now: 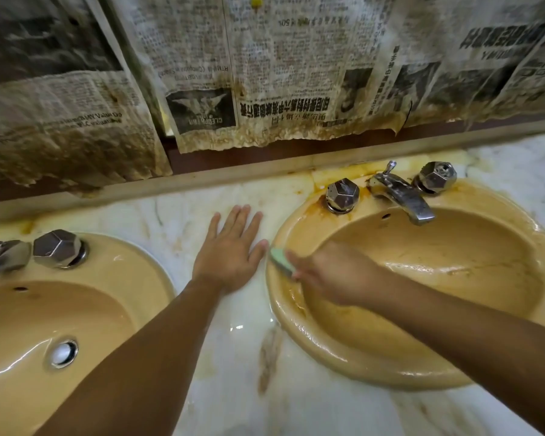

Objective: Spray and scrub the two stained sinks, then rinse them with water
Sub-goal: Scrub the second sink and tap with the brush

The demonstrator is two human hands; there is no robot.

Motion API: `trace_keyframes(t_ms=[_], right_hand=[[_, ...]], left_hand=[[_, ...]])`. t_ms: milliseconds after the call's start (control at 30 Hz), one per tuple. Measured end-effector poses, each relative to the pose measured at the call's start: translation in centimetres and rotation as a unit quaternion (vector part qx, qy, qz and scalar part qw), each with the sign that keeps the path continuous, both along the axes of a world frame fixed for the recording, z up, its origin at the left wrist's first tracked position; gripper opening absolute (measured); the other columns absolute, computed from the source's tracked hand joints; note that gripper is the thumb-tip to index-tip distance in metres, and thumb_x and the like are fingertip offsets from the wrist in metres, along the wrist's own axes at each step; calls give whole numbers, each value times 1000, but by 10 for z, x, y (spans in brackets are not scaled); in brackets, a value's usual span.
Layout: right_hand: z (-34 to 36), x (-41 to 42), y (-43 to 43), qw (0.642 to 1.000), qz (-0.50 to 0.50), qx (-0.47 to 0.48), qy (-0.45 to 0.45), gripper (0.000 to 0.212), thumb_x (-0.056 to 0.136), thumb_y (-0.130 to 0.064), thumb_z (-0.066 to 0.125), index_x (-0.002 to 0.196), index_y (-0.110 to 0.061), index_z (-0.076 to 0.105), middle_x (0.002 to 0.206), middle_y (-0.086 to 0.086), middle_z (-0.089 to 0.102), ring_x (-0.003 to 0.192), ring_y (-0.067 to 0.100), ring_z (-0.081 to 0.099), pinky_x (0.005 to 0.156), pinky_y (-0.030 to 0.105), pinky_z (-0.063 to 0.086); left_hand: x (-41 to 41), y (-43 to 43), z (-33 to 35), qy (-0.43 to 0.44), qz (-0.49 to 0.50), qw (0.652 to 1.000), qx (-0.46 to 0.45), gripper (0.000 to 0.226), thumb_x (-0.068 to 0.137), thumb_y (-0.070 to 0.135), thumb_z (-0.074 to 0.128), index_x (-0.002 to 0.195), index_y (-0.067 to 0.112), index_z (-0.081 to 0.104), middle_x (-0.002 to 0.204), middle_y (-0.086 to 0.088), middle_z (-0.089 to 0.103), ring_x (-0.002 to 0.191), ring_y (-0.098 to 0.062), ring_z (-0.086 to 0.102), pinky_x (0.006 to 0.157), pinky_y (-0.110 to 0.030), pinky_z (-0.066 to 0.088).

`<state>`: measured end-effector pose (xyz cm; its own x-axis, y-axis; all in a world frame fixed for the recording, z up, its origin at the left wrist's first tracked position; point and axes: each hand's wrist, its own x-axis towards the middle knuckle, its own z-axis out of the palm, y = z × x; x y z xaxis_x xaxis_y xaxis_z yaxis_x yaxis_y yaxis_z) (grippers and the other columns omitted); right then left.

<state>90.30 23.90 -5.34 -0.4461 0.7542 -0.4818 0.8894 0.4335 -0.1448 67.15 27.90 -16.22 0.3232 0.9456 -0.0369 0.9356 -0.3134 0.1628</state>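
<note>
Two tan oval sinks are set in a marble counter. The right sink (453,369) is wet, with brown stains along its left rim and round its taps. My right hand (331,275) grips a green sponge (280,261) and presses it on that sink's left rim; the hand looks blurred. My left hand (230,247) lies flat with fingers spread on the counter (233,357) between the sinks. The left sink (114,278) shows a chrome drain (62,354) and looks cleaner.
The right sink has a chrome spout (403,196) between two faceted knobs (342,195) (436,176). A knob (57,248) and part of a spout (0,254) show on the left sink. Stained newspaper sheets (265,73) hang on the wall behind.
</note>
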Motion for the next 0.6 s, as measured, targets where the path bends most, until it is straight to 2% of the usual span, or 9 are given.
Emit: trace_keyframes(t_ms=[67,133,233,333,400,467,533,600], right_hand=[[-5,3,-27,999,40,-11,-4,51,109,-51,28,159,-42,21,111,11,66,100,34,60,68,37,38],[-16,10,-24,1000,-18,16,-11,53,110,-51,26,161,-41,16,112,10,67,102,35,62,68,37,36],[-25,0,-48,999,-22,31,8,54,110,-46,27,162,-37,13,109,11,69,98,37,63,67,39,40],[-25,8,-75,998,-24,-7,60,54,110,-46,31,162,-41,16,99,10,69,94,36,64,72,44,48],[-23,13,-68,996,-63,-6,65,54,110,-47,30,161,-43,16,96,9,69,95,35,63,76,45,50],[-24,2,-46,995,-73,32,62,53,111,-43,29,162,-40,16,99,10,69,93,36,62,72,41,47],[-23,-6,-11,988,-115,94,37,50,111,-39,32,160,-34,21,85,8,57,79,30,55,66,37,42],[-14,0,26,975,-184,123,10,45,111,-41,32,154,-28,29,82,4,45,78,24,47,66,38,40]], left_hand=[[-1,0,1,-15,-2,1000,0,62,108,53,11,165,28,7,172,1,3,158,-13,-8,127,-47,-6],[-2,0,0,-23,-1,1000,2,59,109,49,12,165,28,10,172,1,6,158,-12,-6,127,-47,-6],[-2,0,0,-29,4,1000,0,59,109,48,13,164,28,11,172,1,7,158,-13,-5,127,-47,-5],[-1,-1,0,-24,4,1000,-4,59,109,48,12,164,28,11,172,1,7,158,-13,-5,127,-48,-6],[1,-2,0,-17,6,1000,0,60,108,48,11,164,28,11,172,0,8,158,-14,-4,127,-49,-4],[2,-2,1,-16,4,1000,4,60,108,49,11,164,28,11,172,-1,9,158,-15,-3,127,-49,-3],[1,-1,0,-18,6,1000,1,60,108,49,11,164,28,11,172,0,9,158,-14,-3,127,-49,-3],[1,-1,-1,-16,11,1000,2,59,108,49,12,164,29,11,172,1,8,158,-13,-4,127,-48,-4]])
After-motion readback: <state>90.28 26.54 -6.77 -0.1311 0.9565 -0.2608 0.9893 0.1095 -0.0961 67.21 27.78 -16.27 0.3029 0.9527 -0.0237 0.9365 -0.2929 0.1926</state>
